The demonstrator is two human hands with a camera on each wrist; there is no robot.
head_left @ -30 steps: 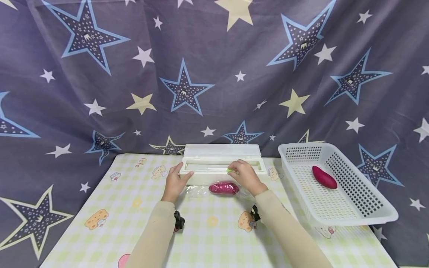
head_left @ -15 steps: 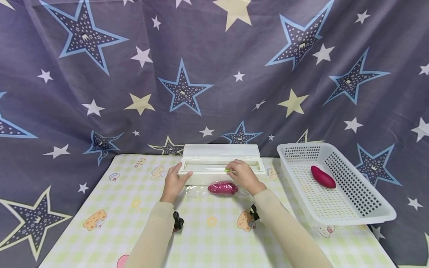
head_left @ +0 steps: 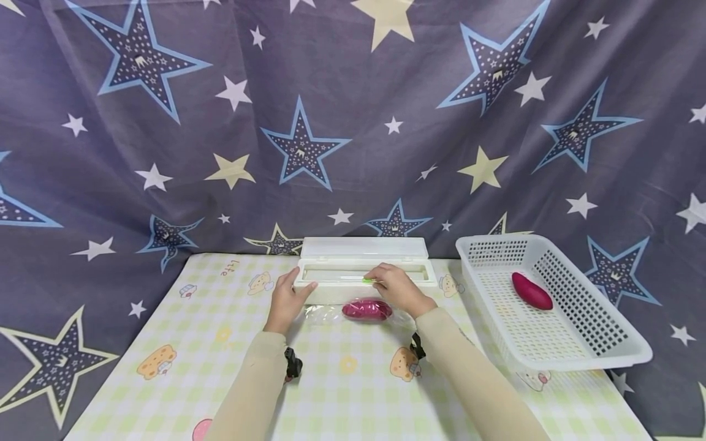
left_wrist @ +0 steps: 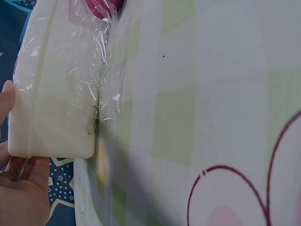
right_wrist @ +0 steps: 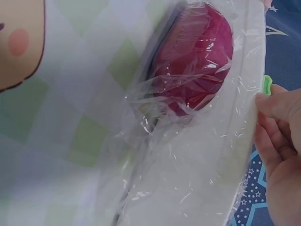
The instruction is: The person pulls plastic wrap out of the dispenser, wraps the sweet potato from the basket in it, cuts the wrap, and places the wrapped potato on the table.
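A white cling film dispenser box (head_left: pixel 336 294) lies across the far part of the table, its lid (head_left: pixel 364 247) raised at the back. My left hand (head_left: pixel 288 301) grips the box's left end, thumb on the front edge. At the front rim my right hand (head_left: pixel 401 289) pinches a small green slide cutter (head_left: pixel 366 280), partly covered by the fingers. Clear film (left_wrist: pixel 110 89) hangs over the box's front. Against that front lies a crimson sweet potato (head_left: pixel 366 309), covered by film; the right wrist view shows creased film around the sweet potato (right_wrist: pixel 197 56).
On the right, a white perforated basket (head_left: pixel 499 334) holds another crimson sweet potato (head_left: pixel 532 291). A checked cloth with cartoon prints covers the table (head_left: pixel 231 380). Directly behind the box hangs a star-patterned curtain (head_left: pixel 353 171).
My right hand has slid the green cutter a short way left along the box's front rim. The left hand keeps its place on the box, and the wrapped sweet potato stays put.
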